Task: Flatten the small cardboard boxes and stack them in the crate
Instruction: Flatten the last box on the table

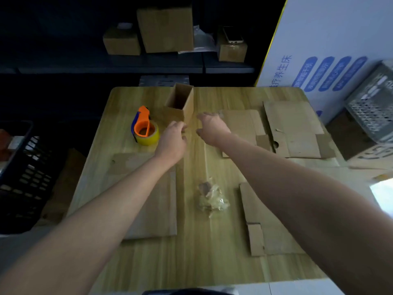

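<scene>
1 small cardboard box upright, top open, far-mid on bench; 4 flattened boxes around it. L hand at its base, grip unclear; R hand spread, just beside.

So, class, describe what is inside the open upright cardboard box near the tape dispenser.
Through the open top of the cardboard box only bare brown inner walls show; nothing sticks out. Its near wall hides the bottom, so contents there cannot be ruled out.

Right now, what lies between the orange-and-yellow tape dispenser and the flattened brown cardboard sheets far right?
Head view: the left hand and right hand, by the upright open brown cardboard box.
</scene>
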A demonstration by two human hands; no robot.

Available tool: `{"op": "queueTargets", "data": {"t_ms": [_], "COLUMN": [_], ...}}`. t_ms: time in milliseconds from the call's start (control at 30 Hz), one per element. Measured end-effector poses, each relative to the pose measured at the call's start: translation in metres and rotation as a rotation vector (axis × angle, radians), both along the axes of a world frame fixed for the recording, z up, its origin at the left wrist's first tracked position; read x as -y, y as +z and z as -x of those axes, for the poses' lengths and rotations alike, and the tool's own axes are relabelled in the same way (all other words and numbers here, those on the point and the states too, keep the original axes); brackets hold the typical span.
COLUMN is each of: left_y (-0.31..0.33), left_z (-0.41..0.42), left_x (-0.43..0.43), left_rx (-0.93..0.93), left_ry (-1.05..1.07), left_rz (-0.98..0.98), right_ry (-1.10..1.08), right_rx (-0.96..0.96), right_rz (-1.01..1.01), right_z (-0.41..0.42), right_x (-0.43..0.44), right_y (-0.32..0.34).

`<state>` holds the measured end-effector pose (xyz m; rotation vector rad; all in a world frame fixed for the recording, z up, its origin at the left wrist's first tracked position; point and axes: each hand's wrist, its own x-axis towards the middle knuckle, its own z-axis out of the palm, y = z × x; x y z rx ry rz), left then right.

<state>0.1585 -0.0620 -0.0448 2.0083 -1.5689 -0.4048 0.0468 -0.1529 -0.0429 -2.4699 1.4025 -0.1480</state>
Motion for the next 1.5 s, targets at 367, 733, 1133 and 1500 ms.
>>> {"op": "queueTargets", "data": {"t_ms": [367, 733, 1133, 1500], "left_y": [-0.01, -0.026, -0.007, 0.029], "left_z": [-0.086, -0.108, 0.003, 0.124], "left_x": [0.026, 0.026, 0.034, 0.001], "left_rx": [0.003, -0.039, -0.36, -1.037], "left_ry": [-0.075, -0.041, -0.301, -0.1], "left_rz": [0.038, -0.043, -0.132, -0.301], "right_ry": [-0.063, -0.285, -0.686, -0.773], "right_rx": [-0.231, 0.05, 0.629, 0.605], "right_rz": [0.004, 0.091, -0.196, -0.277], "right_z": [-0.098, -0.096, 0.056, 0.22], "right_x": [0.055, 0.059, 0.015, -0.081], "right_y": [-0.03, -0.026, 0.049, 0.078]}}
